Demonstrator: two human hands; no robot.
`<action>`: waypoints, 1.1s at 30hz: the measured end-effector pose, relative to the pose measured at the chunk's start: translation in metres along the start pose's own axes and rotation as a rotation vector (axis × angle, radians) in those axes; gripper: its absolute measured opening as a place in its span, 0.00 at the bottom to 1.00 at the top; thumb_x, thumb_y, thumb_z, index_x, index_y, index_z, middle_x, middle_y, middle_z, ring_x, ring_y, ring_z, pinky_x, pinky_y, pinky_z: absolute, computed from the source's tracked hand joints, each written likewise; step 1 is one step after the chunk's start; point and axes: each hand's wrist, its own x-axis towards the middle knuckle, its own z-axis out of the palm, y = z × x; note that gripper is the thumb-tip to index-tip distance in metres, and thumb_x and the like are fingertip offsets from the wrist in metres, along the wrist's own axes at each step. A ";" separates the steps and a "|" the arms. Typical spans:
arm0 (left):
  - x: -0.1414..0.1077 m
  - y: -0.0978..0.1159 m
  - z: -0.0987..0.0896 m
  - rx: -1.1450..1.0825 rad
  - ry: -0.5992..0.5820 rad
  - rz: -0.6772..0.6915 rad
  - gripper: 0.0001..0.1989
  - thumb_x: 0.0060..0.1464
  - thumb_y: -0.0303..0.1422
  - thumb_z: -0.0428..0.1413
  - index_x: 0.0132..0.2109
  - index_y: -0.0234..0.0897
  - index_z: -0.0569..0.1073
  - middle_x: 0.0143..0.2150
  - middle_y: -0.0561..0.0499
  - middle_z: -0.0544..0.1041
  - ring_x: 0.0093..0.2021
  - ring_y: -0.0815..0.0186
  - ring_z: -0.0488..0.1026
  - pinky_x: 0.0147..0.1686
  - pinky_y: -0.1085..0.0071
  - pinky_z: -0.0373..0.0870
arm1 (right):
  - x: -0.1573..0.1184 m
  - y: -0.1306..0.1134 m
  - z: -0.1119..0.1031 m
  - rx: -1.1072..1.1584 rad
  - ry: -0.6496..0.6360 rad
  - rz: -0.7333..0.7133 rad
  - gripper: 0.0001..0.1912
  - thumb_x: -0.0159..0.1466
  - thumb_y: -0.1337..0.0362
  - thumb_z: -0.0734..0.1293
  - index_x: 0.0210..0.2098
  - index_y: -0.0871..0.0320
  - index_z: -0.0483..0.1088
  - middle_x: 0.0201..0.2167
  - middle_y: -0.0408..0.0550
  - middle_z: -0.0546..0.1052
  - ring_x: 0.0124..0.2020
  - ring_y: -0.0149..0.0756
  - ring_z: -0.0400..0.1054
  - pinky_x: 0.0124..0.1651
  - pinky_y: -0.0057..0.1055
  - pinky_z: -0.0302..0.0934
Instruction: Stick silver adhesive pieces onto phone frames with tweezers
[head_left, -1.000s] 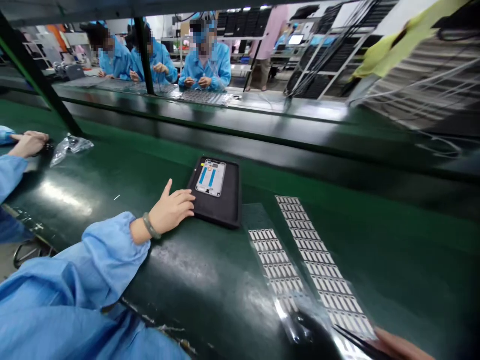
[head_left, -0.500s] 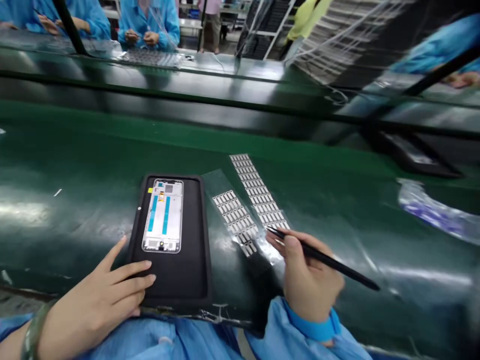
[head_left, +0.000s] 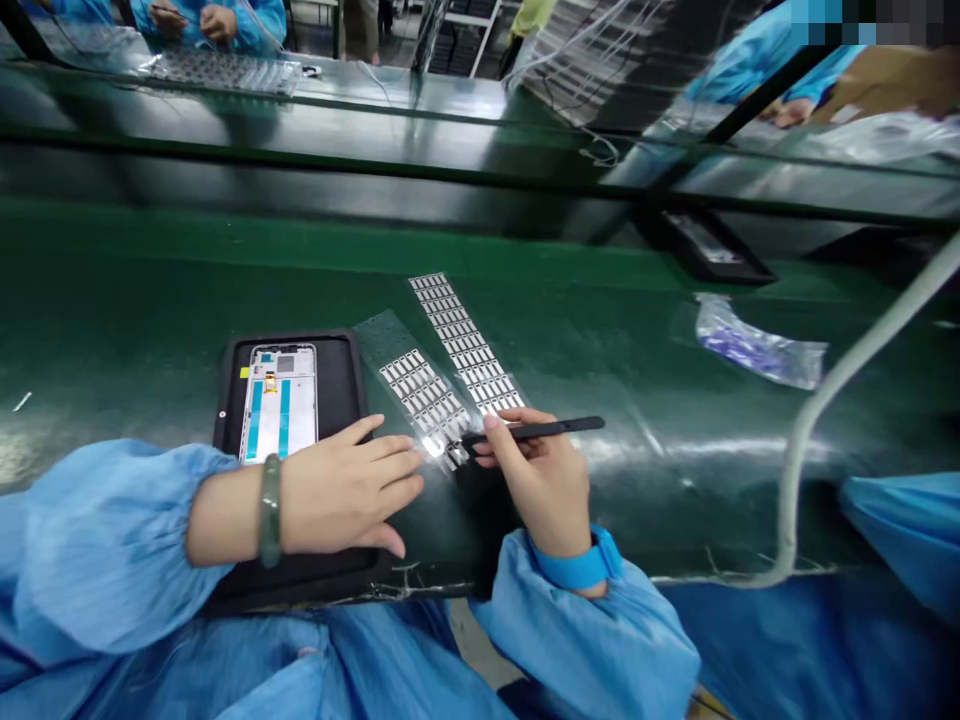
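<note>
Black tweezers (head_left: 559,428) are gripped in my right hand (head_left: 544,485), their tips at the lower end of the left sticker sheet (head_left: 424,400). A second, longer sheet of small metallic pieces (head_left: 465,340) lies beside it to the right. My left hand (head_left: 352,490) is spread, palm down, over the right side of a black tray (head_left: 349,375), its fingertips close to the left sheet. In the tray lies a silver phone frame (head_left: 300,400) with two blue strips; its lower part is hidden by my left wrist and hand.
A clear bag with purple content (head_left: 757,345) lies at the right, with another black tray (head_left: 716,245) behind it. A pale hose (head_left: 799,450) curves down at the right. People in blue sleeves work beyond the bench.
My left hand has moved right, from the tray's lower left corner across it toward the sheets. My right hand has brought the tweezers to the left sheet's lower end. The view has shifted right.
</note>
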 end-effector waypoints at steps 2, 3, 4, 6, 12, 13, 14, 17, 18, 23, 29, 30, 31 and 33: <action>0.016 0.000 0.010 0.003 -0.017 0.050 0.27 0.56 0.50 0.50 0.51 0.30 0.68 0.56 0.43 0.70 0.56 0.55 0.65 0.56 0.55 0.57 | -0.002 0.005 -0.003 0.017 -0.033 0.027 0.22 0.53 0.48 0.70 0.39 0.57 0.67 0.26 0.45 0.74 0.26 0.41 0.74 0.27 0.34 0.72; 0.022 0.001 0.015 0.000 -0.027 0.068 0.28 0.56 0.50 0.50 0.51 0.30 0.68 0.56 0.43 0.69 0.55 0.55 0.65 0.55 0.56 0.58 | -0.002 0.007 -0.004 0.015 -0.049 0.031 0.22 0.53 0.48 0.70 0.39 0.57 0.67 0.26 0.45 0.74 0.26 0.41 0.74 0.27 0.35 0.72; 0.027 0.002 0.018 -0.004 -0.037 0.081 0.28 0.55 0.51 0.50 0.51 0.29 0.68 0.56 0.42 0.69 0.54 0.55 0.65 0.54 0.57 0.59 | -0.002 0.008 -0.005 0.007 -0.063 0.031 0.22 0.54 0.48 0.70 0.39 0.57 0.67 0.26 0.45 0.75 0.26 0.40 0.74 0.28 0.35 0.72; 0.034 0.003 0.024 -0.013 -0.055 0.081 0.29 0.55 0.52 0.50 0.49 0.29 0.69 0.56 0.41 0.69 0.53 0.54 0.65 0.51 0.58 0.60 | -0.002 0.010 -0.006 -0.017 -0.085 0.027 0.22 0.54 0.48 0.70 0.40 0.56 0.67 0.25 0.44 0.75 0.25 0.39 0.74 0.29 0.36 0.72; 0.036 0.003 0.029 -0.039 -0.079 0.016 0.30 0.55 0.52 0.49 0.51 0.28 0.67 0.57 0.40 0.67 0.53 0.55 0.64 0.49 0.58 0.58 | 0.001 0.005 -0.006 -0.077 -0.116 0.017 0.20 0.56 0.49 0.68 0.41 0.57 0.67 0.22 0.43 0.75 0.22 0.37 0.73 0.29 0.32 0.70; 0.035 0.003 0.029 -0.040 -0.077 0.014 0.29 0.56 0.52 0.48 0.51 0.28 0.67 0.57 0.39 0.67 0.53 0.55 0.64 0.49 0.58 0.58 | 0.001 0.004 -0.006 -0.081 -0.123 0.018 0.20 0.56 0.50 0.68 0.40 0.57 0.67 0.21 0.42 0.74 0.22 0.37 0.73 0.29 0.32 0.70; 0.035 0.003 0.029 -0.042 -0.074 0.014 0.29 0.56 0.52 0.48 0.50 0.28 0.67 0.57 0.39 0.67 0.53 0.55 0.64 0.50 0.58 0.57 | 0.002 0.002 -0.007 -0.083 -0.129 0.021 0.20 0.56 0.50 0.68 0.40 0.58 0.67 0.20 0.42 0.74 0.21 0.36 0.72 0.29 0.32 0.70; 0.036 0.004 0.029 -0.051 -0.075 0.010 0.28 0.57 0.51 0.47 0.49 0.28 0.68 0.57 0.38 0.67 0.53 0.54 0.64 0.50 0.57 0.56 | 0.004 -0.001 -0.008 -0.040 -0.151 0.058 0.22 0.55 0.49 0.69 0.40 0.59 0.67 0.19 0.43 0.74 0.19 0.36 0.72 0.28 0.32 0.70; 0.036 0.004 0.028 -0.056 -0.080 0.007 0.28 0.57 0.51 0.47 0.48 0.28 0.69 0.57 0.38 0.67 0.52 0.54 0.64 0.50 0.57 0.56 | 0.004 -0.001 -0.008 -0.006 -0.156 0.080 0.22 0.54 0.49 0.69 0.40 0.59 0.67 0.20 0.43 0.74 0.19 0.36 0.72 0.27 0.31 0.70; 0.039 0.002 0.023 -0.080 -0.092 0.011 0.25 0.55 0.48 0.52 0.46 0.27 0.69 0.55 0.38 0.68 0.50 0.53 0.64 0.49 0.56 0.56 | 0.009 0.002 -0.008 0.171 -0.174 0.183 0.21 0.52 0.53 0.72 0.38 0.59 0.67 0.20 0.42 0.74 0.20 0.35 0.72 0.22 0.27 0.70; 0.038 0.001 0.025 -0.085 -0.064 0.016 0.25 0.56 0.48 0.51 0.45 0.28 0.69 0.54 0.39 0.69 0.49 0.55 0.65 0.47 0.58 0.57 | 0.010 0.003 -0.008 0.140 -0.162 0.196 0.22 0.51 0.53 0.73 0.39 0.60 0.67 0.19 0.41 0.73 0.19 0.34 0.72 0.22 0.27 0.71; 0.038 0.001 0.026 -0.084 -0.060 0.019 0.25 0.56 0.49 0.50 0.45 0.28 0.70 0.54 0.40 0.69 0.49 0.55 0.65 0.47 0.58 0.57 | 0.010 0.003 -0.008 0.107 -0.160 0.186 0.22 0.51 0.53 0.73 0.39 0.60 0.67 0.18 0.41 0.73 0.19 0.35 0.72 0.22 0.27 0.71; 0.038 0.001 0.027 -0.083 -0.057 0.020 0.24 0.56 0.49 0.50 0.44 0.29 0.70 0.54 0.40 0.69 0.49 0.55 0.65 0.46 0.58 0.57 | 0.009 0.002 -0.008 0.074 -0.158 0.177 0.22 0.52 0.52 0.72 0.39 0.60 0.67 0.18 0.41 0.73 0.19 0.36 0.72 0.22 0.28 0.71; 0.038 0.001 0.029 -0.078 -0.050 0.021 0.24 0.56 0.49 0.50 0.44 0.29 0.70 0.54 0.41 0.70 0.49 0.55 0.65 0.46 0.58 0.57 | 0.009 0.001 -0.008 0.024 -0.163 0.162 0.22 0.53 0.52 0.72 0.40 0.60 0.67 0.17 0.42 0.74 0.19 0.37 0.72 0.23 0.29 0.71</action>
